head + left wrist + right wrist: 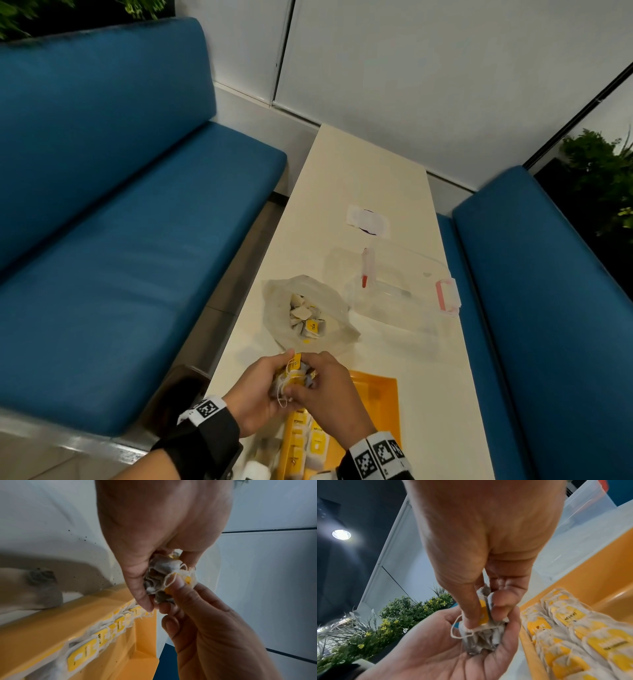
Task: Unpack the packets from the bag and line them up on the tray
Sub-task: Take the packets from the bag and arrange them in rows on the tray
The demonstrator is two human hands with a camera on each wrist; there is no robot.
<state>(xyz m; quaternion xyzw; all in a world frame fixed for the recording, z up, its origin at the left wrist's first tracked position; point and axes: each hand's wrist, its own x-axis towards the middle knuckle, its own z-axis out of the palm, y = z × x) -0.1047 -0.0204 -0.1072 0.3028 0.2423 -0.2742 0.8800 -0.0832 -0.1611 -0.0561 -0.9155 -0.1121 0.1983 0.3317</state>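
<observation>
- Packets [297, 377] sit bunched in your cupped left hand [255, 394], fingers curled round them.
- Your right hand [325, 387] pinches one from above.
- Beyond both hands lies the bag [305, 311]; beneath them, the tray [383, 404].

The tray [388, 404] sits on the table [370, 178] at the near end, w/ rows of packets [317, 442] in its left part. The bag [274, 308] lies just behind the tray, more packets in it. A box [421, 274] sits right of the bag. Both hands meet btwn bag & tray: left hand [255, 397] under a bunch of packets [294, 377], right hand [330, 387] on top.
</observation>
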